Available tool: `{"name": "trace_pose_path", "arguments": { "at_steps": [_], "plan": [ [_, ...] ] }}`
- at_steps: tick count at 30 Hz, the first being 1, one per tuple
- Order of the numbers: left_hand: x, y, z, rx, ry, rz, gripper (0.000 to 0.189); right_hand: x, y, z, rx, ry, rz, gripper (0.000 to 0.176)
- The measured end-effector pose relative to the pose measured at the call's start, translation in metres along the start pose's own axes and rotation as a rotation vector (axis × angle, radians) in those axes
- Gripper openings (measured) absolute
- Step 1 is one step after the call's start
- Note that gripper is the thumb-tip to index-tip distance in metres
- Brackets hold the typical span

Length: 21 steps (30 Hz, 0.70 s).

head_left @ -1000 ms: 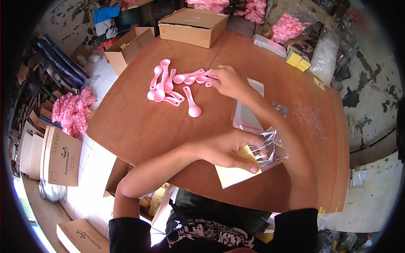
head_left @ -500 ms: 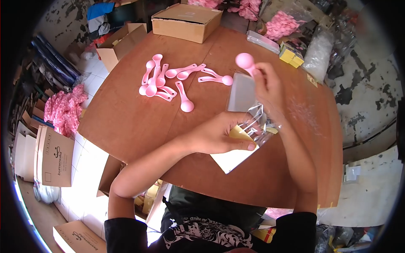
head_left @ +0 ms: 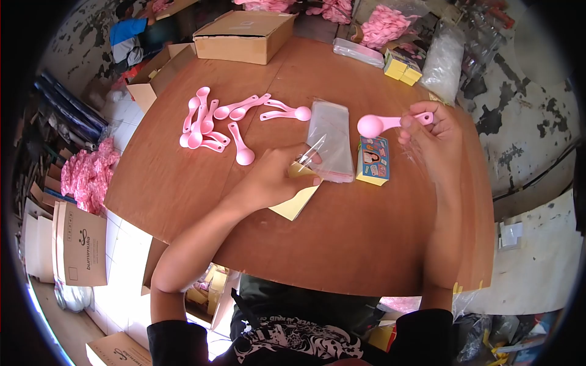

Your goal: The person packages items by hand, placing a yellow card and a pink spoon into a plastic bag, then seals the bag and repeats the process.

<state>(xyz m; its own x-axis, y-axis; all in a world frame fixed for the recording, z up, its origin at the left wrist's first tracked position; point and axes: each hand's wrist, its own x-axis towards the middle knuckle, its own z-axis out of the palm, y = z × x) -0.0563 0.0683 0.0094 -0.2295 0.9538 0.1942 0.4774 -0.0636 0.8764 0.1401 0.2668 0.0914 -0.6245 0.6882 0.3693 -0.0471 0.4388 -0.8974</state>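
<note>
Head view: what has the right hand [head_left: 430, 131] got?

Its fingers are pinched shut on the handle of a pink spoon [head_left: 379, 124]. The spoon is held level above the table [head_left: 378, 244], bowl pointing left, at the right side of the scene.

And the left hand [head_left: 274, 178]?

It is closed on the near edge of a clear bag [head_left: 311, 152], and the bag's mouth stands up a little from the hand. A yellow card [head_left: 294, 204] lies flat under the palm, one corner poking out on the near side.

How far apart are spoon and bag?

Near, but not touching; the spoon's bowl hangs to the right of the bag. Between them, on the table, lie a stack of clear bags [head_left: 332, 131] and, just right of it, a small printed box [head_left: 373, 160].

Anything further out?

Loose pink spoons [head_left: 207, 125] are scattered to the far left. At the far edge sits a cardboard box [head_left: 241, 36], with yellow boxes [head_left: 403, 66] to the far right.
</note>
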Motion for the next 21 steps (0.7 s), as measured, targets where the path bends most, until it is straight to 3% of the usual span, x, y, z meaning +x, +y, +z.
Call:
{"name": "trace_pose_path", "arguments": {
  "at_steps": [7, 12, 18, 21],
  "plan": [
    [-0.001, -0.001, 0.000, -0.037, -0.034, -0.023, 0.032, 0.001, 0.003, -0.004, 0.210, -0.162, 0.000, 0.026],
    [-0.003, 0.007, -0.003, -0.009, -0.195, -0.015, 0.037, 0.004, 0.013, -0.005, 0.195, -0.325, 0.012, 0.025],
    [-0.005, 0.004, 0.000, -0.030, -0.151, 0.068, 0.039, 0.003, 0.015, 0.001, 0.163, -0.415, -0.028, 0.023],
    [-0.007, 0.012, -0.002, -0.016, -0.158, -0.012, 0.043, -0.001, 0.011, 0.008, 0.143, -0.426, -0.006, 0.021]
  ]
}}
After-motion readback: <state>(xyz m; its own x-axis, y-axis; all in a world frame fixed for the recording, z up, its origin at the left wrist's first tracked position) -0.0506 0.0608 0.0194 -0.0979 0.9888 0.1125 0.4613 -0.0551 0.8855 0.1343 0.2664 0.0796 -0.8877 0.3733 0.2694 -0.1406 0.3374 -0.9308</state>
